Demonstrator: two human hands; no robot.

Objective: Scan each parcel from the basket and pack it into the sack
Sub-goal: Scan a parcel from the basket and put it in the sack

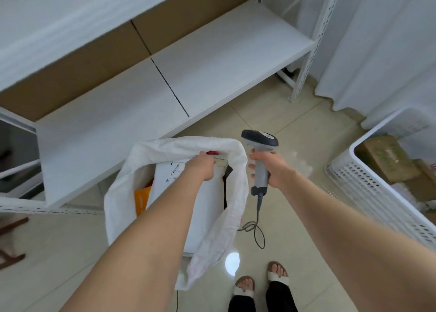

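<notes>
**Parcel Going Into Sack, Scanner at the Ready**

Fingers of the left hand (203,168) are curling over the top edge of a white parcel (165,172) standing inside the open sack (179,144), I am seeing from my remote station. The right hand (271,168) is gripping the scanner (259,142) by its handle, just beside the sack. The basket (377,193) is sitting well apart at right, holding cardboard boxes (382,158).

Nothing here reads clearly. The white parcel (207,208) in the sack (169,146) carries black barcode-like marks, too blurred to make out. A small label (220,162) at its top shows illegible print. The cardboard box (387,158) in the basket (368,189) bears smeared green lettering.
</notes>
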